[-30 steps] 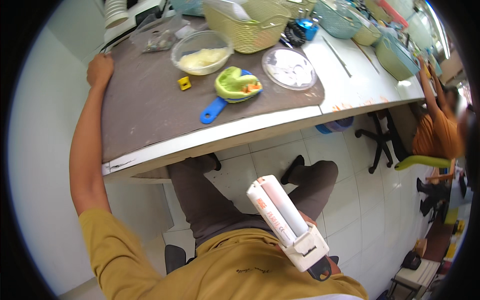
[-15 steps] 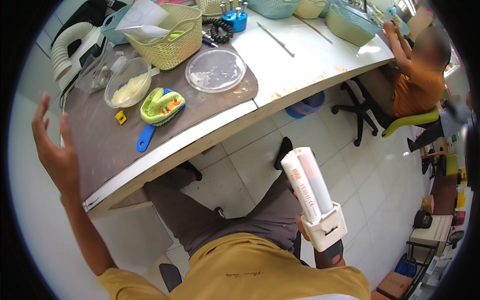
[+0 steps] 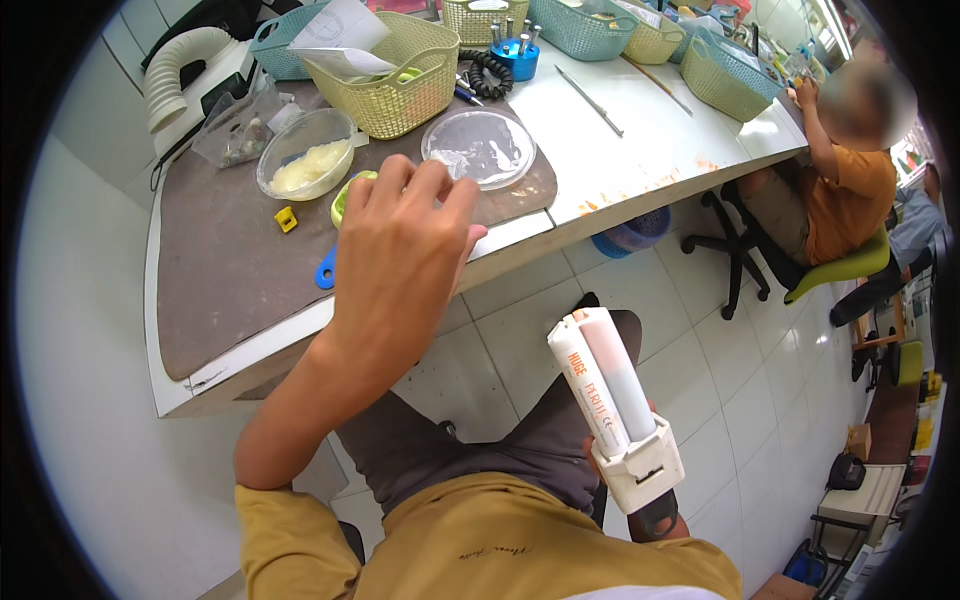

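Twin-tube dispenser (image 3: 618,415): white, black lower end (image 3: 658,516), one tube orange-printed, the other faintly pinkish; tilts up-left out of the right hand (image 3: 598,462)'s grip. Blue-handled tray (image 3: 326,271) with lime-green fill (image 3: 345,202) lies beyond the left hand (image 3: 405,235), mostly hidden by it.

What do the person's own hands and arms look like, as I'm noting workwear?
The left hand is ungloved, with no ring or wristband visible. The left sleeve is plain mustard yellow and ends near the elbow. The right sleeve is the same colour. The right hand is mostly hidden, so any jewellery there cannot be told.
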The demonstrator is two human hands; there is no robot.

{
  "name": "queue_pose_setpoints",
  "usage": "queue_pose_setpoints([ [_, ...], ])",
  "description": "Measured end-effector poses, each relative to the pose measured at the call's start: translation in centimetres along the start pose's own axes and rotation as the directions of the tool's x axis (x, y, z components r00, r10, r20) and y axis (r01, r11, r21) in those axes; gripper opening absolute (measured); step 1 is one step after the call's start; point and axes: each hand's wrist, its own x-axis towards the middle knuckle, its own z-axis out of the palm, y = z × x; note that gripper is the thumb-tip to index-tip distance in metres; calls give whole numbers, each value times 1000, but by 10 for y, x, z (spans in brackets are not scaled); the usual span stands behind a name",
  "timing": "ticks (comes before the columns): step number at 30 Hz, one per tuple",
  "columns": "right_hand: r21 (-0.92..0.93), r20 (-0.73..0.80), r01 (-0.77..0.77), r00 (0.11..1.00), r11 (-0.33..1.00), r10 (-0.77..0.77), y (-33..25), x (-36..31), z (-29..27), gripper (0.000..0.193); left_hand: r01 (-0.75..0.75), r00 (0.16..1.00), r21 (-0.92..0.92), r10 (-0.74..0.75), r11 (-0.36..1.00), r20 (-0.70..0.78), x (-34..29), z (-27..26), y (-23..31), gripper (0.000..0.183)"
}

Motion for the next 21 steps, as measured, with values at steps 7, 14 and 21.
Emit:
queue_pose_setpoints([
  [7, -78, 71, 220, 974, 972, -214, 31, -4, -23, 59, -121, 986, -219, 92, 968, -137, -2, 10, 35, 28],
  [14, -559, -121, -92, 992, 824, 29, 3, 5, -71, 55, -143, 970, -433, 41, 890, -238, -43, 62, 50, 39],
  [21, -418, 3, 33, 999, 908, -35, 25, 19, -70, 54, 3, 988, -541, -84, 841, -126, -100, 111, 56, 45],
])
